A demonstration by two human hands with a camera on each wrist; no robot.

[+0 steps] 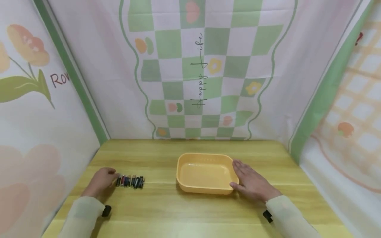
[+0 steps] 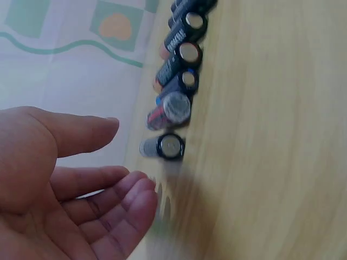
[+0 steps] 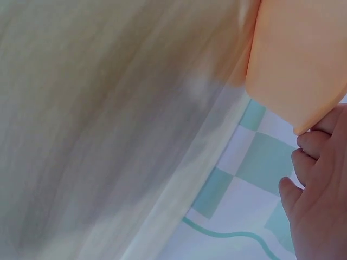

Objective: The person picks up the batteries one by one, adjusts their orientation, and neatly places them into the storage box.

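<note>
A row of several batteries (image 1: 128, 181) lies on the left part of the table. My left hand (image 1: 102, 181) is beside the row's left end. In the left wrist view, thumb and fingers stand apart with nothing between them, close to the end battery (image 2: 171, 146). Beyond that one is a battery with a silvery end (image 2: 177, 107), then darker ones. A shallow yellow plastic basin (image 1: 205, 190) stands right of the middle, its inside bare. Along its right side my right hand (image 1: 253, 181) touches the rim, fingers extended and thumb near the front corner.
The wood-grain table (image 1: 160, 211) ends at a checked fabric curtain (image 1: 205, 72) at the back. More printed fabric hangs on the left and right. Each wrist carries a small black device, such as the one at the left cuff (image 1: 106, 211).
</note>
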